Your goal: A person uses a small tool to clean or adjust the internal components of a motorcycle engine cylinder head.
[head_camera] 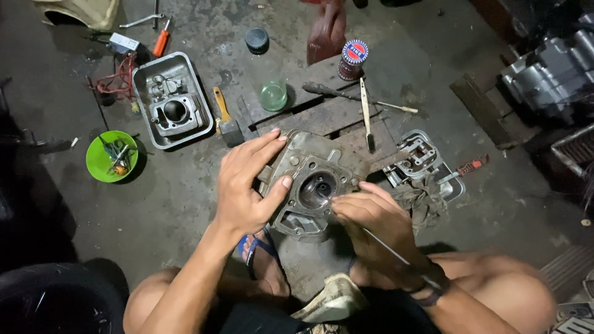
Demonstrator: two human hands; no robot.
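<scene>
Hands meet in the middle of the scene, over a grey cylinder head point(309, 185) that lies on the concrete floor point(173, 204) just in front of the person's feet. The left hand point(247, 185) is laid flat on the left side of the casting, fingers spread and the thumb pressed on the rim of the round chamber; it seems to steady the part so that it does not turn. The right hand point(371, 219) has its fingers pressed together in a pinch around a thin metal rod point(383, 244), whose tip goes into the round opening while its long end runs back over the wrist. This pencil-like hold probably gives fine control of the tip.

On the far left, a metal tray point(143, 83) keeps a cylinder block point(175, 112), and a green bowl point(99, 170) holds small parts, likely so that nothing rolls away. A hammer point(226, 120) lies just right of the tray. Farther away stand a clear bottle point(267, 77) and a small round can point(352, 59). A brush point(366, 117) and a long tool point(356, 97) rest on a wooden pallet point(334, 117) behind the head, within reach. On the right, another engine part point(421, 158) sits on a dirty rag point(427, 201).
</scene>
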